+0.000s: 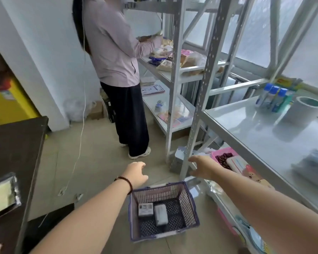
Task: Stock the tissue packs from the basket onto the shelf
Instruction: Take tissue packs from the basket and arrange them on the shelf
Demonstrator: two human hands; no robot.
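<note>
Tiled floor carries the basket (163, 209), near centre, with two packs (161, 214) lying inside. Left hand (136, 174) and right hand (202, 167) hover beyond it, fingers spread, empty. Advice: reach down, grip one pack across its width, lift to the shelf (246, 129) at right.

dark table (17, 153): cut off left | second person (114, 52): head out of frame

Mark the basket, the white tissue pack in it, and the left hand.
basket (189, 202): head view, right side wall.
white tissue pack (161, 214): head view, middle of its top face.
left hand (136, 173): head view, back of hand.
</note>
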